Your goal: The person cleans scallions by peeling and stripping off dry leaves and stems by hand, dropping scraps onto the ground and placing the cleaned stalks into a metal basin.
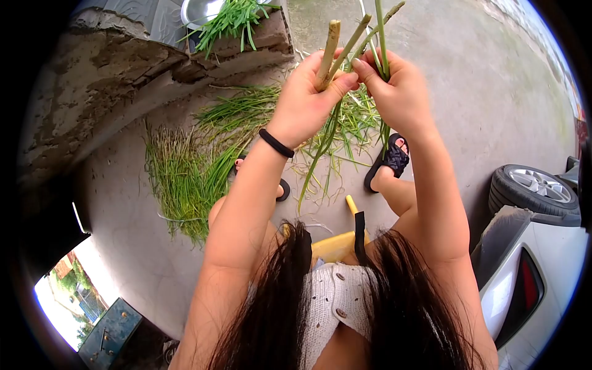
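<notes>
My left hand (308, 102), with a black band on the wrist, is closed around a short, thick, pale stick-like piece (330, 49) and a thinner greenish stalk (353, 43). Beside it, my right hand (399, 92) pinches long, thin green stalks (382, 37) that look like chives. The two hands nearly touch, with the fingertips meeting around the stalks. Long green blades (320, 151) hang down below my hands. Some fingers are hidden behind the stems.
Heaps of long green stalks (185, 172) lie on the concrete floor between and beside my sandalled feet (391, 161). On a stone ledge (271, 37) stands a metal bowl (200, 11) with trimmed greens (231, 24). A car wheel (536, 185) is at the right.
</notes>
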The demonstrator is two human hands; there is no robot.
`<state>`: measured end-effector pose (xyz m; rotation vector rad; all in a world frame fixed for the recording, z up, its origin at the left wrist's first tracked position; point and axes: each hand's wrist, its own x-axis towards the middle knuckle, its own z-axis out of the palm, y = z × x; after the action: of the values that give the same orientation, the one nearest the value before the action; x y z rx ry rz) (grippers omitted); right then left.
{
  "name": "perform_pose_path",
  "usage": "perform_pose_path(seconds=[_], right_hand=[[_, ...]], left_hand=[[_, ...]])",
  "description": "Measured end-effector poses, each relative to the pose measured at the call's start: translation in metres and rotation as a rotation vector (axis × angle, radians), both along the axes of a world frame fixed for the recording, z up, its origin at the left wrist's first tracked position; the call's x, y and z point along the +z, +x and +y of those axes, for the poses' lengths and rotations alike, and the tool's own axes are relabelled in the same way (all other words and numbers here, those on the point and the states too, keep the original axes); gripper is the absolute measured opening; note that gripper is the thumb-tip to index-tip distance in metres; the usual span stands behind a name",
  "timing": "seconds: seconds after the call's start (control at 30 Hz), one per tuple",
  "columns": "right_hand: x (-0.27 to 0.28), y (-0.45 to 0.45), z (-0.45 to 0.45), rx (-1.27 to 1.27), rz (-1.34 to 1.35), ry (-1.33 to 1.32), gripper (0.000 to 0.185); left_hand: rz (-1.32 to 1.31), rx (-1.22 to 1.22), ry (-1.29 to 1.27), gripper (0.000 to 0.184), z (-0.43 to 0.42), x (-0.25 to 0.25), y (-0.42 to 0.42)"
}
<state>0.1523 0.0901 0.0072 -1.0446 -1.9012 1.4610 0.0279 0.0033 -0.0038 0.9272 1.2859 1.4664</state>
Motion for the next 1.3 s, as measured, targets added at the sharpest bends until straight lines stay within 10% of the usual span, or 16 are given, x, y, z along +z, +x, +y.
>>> perform_pose_path(seconds=[0.27, 0.8, 0.93, 1.3], right_hand=[[0.021, 0.024, 0.027, -0.012, 0.483, -0.427, 0.016], [0.022, 0.072, 0.077, -0.824, 0.729, -0.004, 0.012], [0.014, 0.069, 0.072, -0.562, 0.162, 0.068, 0.025], [0.011, 0.009, 0.011, 0.074, 0.012, -0.201, 0.027]], left_hand=[[-0.024, -0.03, -0.116, 0.039, -0.004, 0.005, -0.02], [0.039, -0.011, -0.253, 0.034, -0.001, -0.007, -0.021], [0.022, -0.003, -0.223, 0.034, -0.002, -0.006, -0.025], [-0.309, -0.068, -0.113, 0.041, -0.002, -0.002, -0.023]])
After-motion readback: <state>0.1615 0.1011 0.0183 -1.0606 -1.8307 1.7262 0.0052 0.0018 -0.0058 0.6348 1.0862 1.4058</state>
